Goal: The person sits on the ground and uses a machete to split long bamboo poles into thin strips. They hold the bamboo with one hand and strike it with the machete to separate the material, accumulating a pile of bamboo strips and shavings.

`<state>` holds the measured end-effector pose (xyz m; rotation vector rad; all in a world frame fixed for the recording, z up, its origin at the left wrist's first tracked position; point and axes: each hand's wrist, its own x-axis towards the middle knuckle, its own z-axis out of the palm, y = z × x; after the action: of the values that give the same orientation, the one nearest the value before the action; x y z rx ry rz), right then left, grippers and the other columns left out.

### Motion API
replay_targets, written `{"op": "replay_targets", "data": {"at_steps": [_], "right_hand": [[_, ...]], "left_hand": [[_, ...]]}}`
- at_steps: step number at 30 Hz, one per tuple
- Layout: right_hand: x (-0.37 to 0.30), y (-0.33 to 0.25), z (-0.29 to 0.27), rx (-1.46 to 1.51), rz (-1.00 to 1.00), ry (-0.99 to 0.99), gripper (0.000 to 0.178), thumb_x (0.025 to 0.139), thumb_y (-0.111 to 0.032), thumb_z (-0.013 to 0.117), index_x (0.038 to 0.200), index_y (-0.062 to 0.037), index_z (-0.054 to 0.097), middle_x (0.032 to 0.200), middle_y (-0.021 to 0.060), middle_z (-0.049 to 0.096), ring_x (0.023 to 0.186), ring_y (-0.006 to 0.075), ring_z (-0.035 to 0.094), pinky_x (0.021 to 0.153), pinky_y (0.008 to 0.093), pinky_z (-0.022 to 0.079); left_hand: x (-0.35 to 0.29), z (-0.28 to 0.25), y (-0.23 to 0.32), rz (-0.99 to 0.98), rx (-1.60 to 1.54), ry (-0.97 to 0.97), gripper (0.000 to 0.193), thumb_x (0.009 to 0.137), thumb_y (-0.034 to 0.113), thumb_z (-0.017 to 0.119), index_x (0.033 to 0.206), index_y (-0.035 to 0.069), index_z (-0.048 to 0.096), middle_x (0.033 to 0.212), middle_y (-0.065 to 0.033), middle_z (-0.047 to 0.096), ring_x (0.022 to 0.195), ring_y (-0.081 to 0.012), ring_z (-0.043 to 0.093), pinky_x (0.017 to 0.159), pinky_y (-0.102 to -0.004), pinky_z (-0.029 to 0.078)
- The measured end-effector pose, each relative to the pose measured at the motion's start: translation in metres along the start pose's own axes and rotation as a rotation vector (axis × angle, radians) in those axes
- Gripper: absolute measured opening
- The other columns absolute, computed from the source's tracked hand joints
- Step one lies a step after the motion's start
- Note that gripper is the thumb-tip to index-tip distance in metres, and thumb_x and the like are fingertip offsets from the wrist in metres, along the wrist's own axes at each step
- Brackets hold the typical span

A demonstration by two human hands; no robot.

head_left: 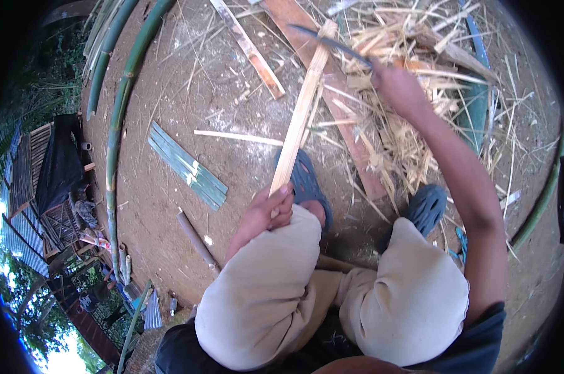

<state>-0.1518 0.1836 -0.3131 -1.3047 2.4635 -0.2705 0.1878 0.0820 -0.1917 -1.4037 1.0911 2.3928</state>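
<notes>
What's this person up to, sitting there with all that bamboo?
A person sits low on bare dirt, working a pale bamboo strip. The left hand grips the strip's near end above the knee, holding it slanted away from the body. The right hand holds a long dark blade whose edge meets the strip's far end. A heap of shavings and splinters lies beside the right hand. A few green split pieces lie to the left, apart from the work.

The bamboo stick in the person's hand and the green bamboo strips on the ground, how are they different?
The bamboo stick is pale tan; the green strips are green. The stick is held slanting by the left hand; the strips lie flat in a bundle on the dirt. The stick looks longer. Both are thin, split bamboo.
</notes>
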Motion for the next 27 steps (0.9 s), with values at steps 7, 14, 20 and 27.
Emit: {"op": "replay_targets", "data": {"at_steps": [7,14,20,27], "right_hand": [[0.040,0.005,-0.009,-0.119,-0.045,0.136,0.034,0.101,-0.020,0.044,0.130,-0.0028,0.047,0.063,0.0094,0.056,0.050,0.0162,0.058,0.044,0.0351,0.054],[0.003,-0.052,-0.019,-0.355,-0.625,0.534,0.031,0.099,-0.022,0.048,0.129,-0.0147,0.052,0.066,0.0040,0.058,0.049,0.0170,0.058,0.040,0.0443,0.048],[0.067,0.045,-0.048,0.212,0.299,0.456,0.040,0.097,-0.032,0.048,0.130,-0.0113,0.058,0.072,0.0132,0.066,0.072,0.0254,0.069,0.068,0.0460,0.053],[-0.026,-0.014,-0.033,0.546,0.182,0.483,0.035,0.093,-0.020,0.055,0.127,-0.0148,0.063,0.065,0.0162,0.062,0.052,0.0233,0.058,0.053,0.0369,0.047]], "left_hand": [[-0.012,0.002,0.001,0.043,-0.032,0.041,0.019,0.102,0.025,0.049,0.105,0.007,0.049,0.063,0.0052,0.030,0.042,-0.0043,0.023,0.042,-0.0214,0.020],[-0.017,-0.014,-0.006,0.093,-0.053,0.021,0.019,0.102,0.025,0.048,0.104,0.006,0.050,0.062,0.0043,0.030,0.042,-0.0047,0.025,0.042,-0.0218,0.020],[-0.010,-0.019,-0.011,0.167,-0.013,-0.055,0.019,0.103,0.028,0.047,0.100,0.009,0.049,0.062,0.0045,0.031,0.044,-0.0046,0.026,0.042,-0.0217,0.022],[0.014,-0.009,-0.005,0.098,0.096,0.027,0.029,0.103,0.036,0.042,0.100,0.008,0.048,0.063,0.0035,0.034,0.042,-0.0049,0.028,0.039,-0.0216,0.024]]}}
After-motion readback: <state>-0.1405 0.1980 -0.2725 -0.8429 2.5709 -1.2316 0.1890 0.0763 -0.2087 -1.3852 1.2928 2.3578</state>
